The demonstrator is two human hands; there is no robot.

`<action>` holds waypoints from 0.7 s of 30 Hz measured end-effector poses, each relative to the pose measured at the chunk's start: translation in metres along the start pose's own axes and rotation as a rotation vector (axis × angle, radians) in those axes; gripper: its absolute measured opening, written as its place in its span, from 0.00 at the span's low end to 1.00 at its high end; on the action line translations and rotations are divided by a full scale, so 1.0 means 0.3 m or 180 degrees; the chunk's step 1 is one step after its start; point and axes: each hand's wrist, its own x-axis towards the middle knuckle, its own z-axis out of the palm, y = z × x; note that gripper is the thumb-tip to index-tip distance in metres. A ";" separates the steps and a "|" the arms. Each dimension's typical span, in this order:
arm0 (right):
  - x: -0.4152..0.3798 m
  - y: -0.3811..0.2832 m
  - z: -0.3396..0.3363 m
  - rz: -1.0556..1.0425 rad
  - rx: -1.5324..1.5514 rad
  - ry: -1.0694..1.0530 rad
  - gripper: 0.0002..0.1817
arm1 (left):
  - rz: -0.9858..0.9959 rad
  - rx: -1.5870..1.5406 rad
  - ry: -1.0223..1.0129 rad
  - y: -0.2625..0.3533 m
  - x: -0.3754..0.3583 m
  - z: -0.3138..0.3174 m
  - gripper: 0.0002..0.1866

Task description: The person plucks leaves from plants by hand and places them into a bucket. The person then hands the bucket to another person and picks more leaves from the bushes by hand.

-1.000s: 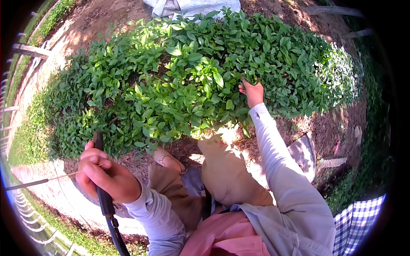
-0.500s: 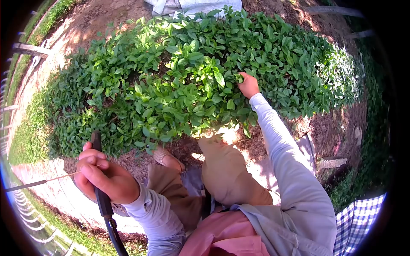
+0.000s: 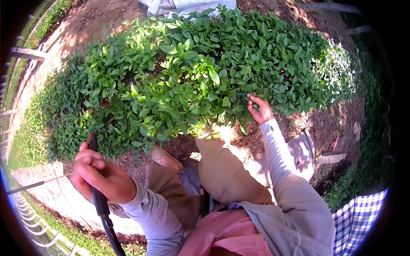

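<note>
My left hand [image 3: 102, 176] is closed, pinching a thin tan stick [image 3: 64, 175] with a thicker grey end [image 3: 26, 187] that points left. A black bar-like handle [image 3: 100, 200] with a strap below it runs behind the fingers; whether they grip it too is hidden. My right hand [image 3: 261, 110] hovers at the near edge of the leafy green plants [image 3: 183, 89], its fingers apart and curved. No leaf shows clearly in it. Broad, glossy leaves lie just beyond the fingertips.
A pale sheet [image 3: 188, 6] lies behind the plants. My bent knee [image 3: 224, 166] and a shoe [image 3: 164, 158] are at the near edge. Checked cloth [image 3: 361, 219] hangs at lower right, and a flat grey block [image 3: 332, 158] lies on the soil.
My right hand has drawn back from the leaves, down and to the right, and its closed fingers have spread. My left hand keeps its hold on the stick, and the view has shifted slightly.
</note>
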 end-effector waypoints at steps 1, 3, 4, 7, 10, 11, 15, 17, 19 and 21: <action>-0.002 0.029 -0.015 0.0066 -0.0041 0.0126 0.10 | 0.0017 0.0020 0.0002 0.004 0.000 0.008 0.07; 0.000 0.072 -0.013 -0.0034 -0.0251 0.0295 0.11 | 0.0044 0.0008 -0.0029 0.007 -0.002 0.006 0.07; 0.013 0.085 -0.003 -0.0125 -0.0509 0.0478 0.10 | 0.0053 -0.0031 -0.0060 0.006 -0.004 0.003 0.07; 0.094 0.129 0.036 -0.0788 -0.1340 0.0739 0.11 | 0.0074 -0.0063 -0.0090 0.007 -0.006 -0.001 0.07; 0.217 0.161 0.052 -0.2523 -0.3253 0.1054 0.13 | 0.0044 0.0028 0.0057 0.020 0.001 0.014 0.08; 0.232 0.158 0.074 -0.3259 -0.4057 0.1179 0.14 | 0.0026 0.0069 0.0126 0.024 0.003 0.020 0.09; 0.258 0.136 0.129 -0.2933 -0.4423 0.1256 0.16 | -0.0003 0.0103 0.0169 0.022 0.007 0.016 0.10; 0.283 0.144 0.126 -0.3343 -0.3891 0.1169 0.13 | 0.0012 0.0118 0.0154 0.023 0.007 0.017 0.10; 0.289 0.134 0.113 -0.1696 -0.3182 0.1042 0.10 | 0.0003 0.0134 0.0182 0.024 0.007 0.018 0.11; 0.276 0.121 0.110 -0.0521 -0.1655 0.0624 0.06 | 0.0016 0.0037 0.0088 0.021 0.006 0.005 0.10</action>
